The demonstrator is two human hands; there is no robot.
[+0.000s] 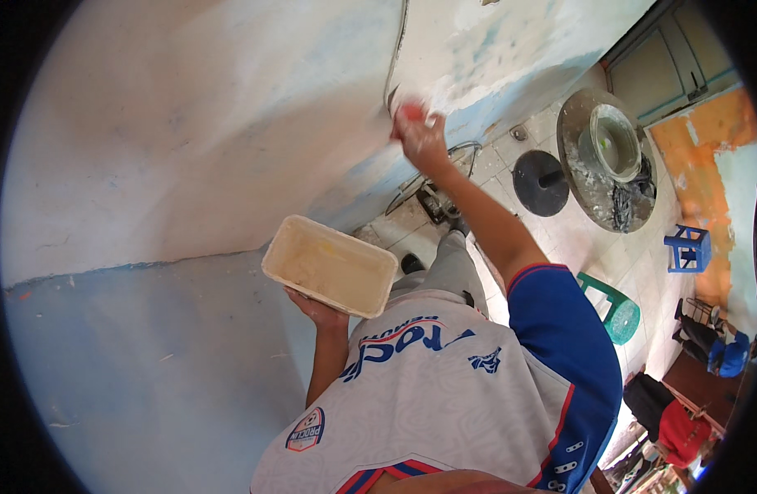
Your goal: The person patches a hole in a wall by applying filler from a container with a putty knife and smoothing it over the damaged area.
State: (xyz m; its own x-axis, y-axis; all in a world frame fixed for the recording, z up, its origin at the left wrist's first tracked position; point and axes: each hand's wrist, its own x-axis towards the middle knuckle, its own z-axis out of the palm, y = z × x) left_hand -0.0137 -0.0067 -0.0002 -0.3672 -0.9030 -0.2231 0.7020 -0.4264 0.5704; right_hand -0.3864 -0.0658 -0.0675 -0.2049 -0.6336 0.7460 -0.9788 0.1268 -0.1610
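Observation:
My left hand [317, 311] grips a pale rectangular plastic tub [370, 284] from below, near my chest. Whitish paste coats the inside of the tub, with a faint yellow patch. Up against the wall [222, 148], my right hand [421, 142] is closed round a red-handled putty knife [410, 114], both smeared by motion. A dark, thin blade edge shows beside the handle, close to a cable [393, 62] running along the wall. White plaster covers much of this wall, with blue paint showing in places.
A round table [573, 136] bears a grey basin [615, 142] and black plastic. Nearby stand a black round stool [540, 183], a green stool [621, 319] and a blue stool [688, 249]. Cables and a small machine [434, 202] lie by the wall. Other people [731, 354] sit at far right.

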